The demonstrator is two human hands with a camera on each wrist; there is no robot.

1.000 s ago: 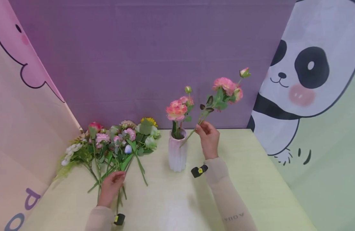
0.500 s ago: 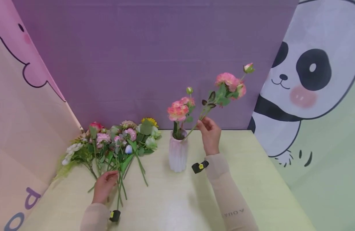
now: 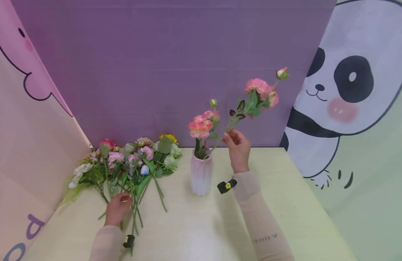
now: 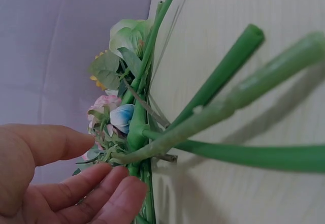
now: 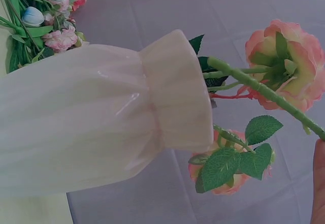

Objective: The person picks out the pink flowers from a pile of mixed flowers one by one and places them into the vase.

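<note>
My right hand (image 3: 239,149) pinches the stem of a pink flower (image 3: 258,88) with a bud and green leaves. The flower leans up to the right, its stem's cut end (image 5: 217,64) at the mouth of the pink-and-white ribbed vase (image 3: 201,175). Upright in that vase stands another pink flower (image 3: 200,126) with a bud. My left hand (image 3: 117,209) is beside the lower stems of the flower pile (image 3: 145,161). In the left wrist view its thumb and fingers (image 4: 119,196) stand apart, close to a green stem (image 4: 203,120); whether they touch it I cannot tell.
Pink, white, green and yellow flowers and a blue-white bud (image 3: 144,170) lie in the pile at the table's left. A purple backdrop (image 3: 175,72) rises behind the pale table (image 3: 286,203). Printed panels, one with a panda (image 3: 344,98), flank both sides.
My right hand has risen slightly, bringing the stem's end from the vase's outer side to its mouth. My left hand has shifted a little to the left among the stems.
</note>
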